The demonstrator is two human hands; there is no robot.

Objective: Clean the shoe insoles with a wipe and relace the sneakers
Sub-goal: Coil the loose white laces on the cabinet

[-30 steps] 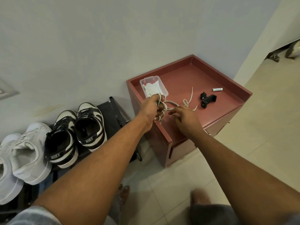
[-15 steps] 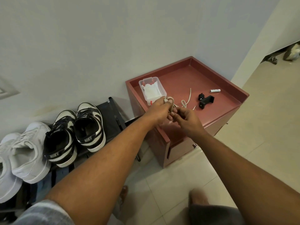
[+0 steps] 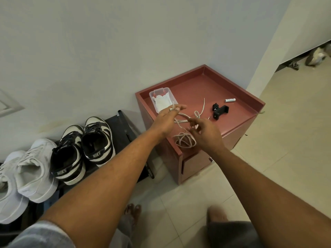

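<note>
A white shoelace (image 3: 185, 140) hangs in loose loops between my two hands above the red cabinet's top (image 3: 200, 86). My left hand (image 3: 165, 120) pinches one end of the lace near the clear tub of wipes (image 3: 162, 100). My right hand (image 3: 206, 131) holds the lace with curled fingers a short way to the right. A second lace (image 3: 201, 111) lies on the cabinet top. On the black rack to the left stand the black-and-white sneakers (image 3: 84, 149) and the white sneakers (image 3: 23, 176).
A black clip holder (image 3: 220, 111) and a small white battery (image 3: 230, 100) lie on the cabinet top to the right. A wall stands behind. The tiled floor (image 3: 286, 140) spreads right. My feet (image 3: 132, 210) show below.
My hands have drawn apart, stretching the lace between them, and loops of it now hang below. The left hand shifted up toward the tub of wipes.
</note>
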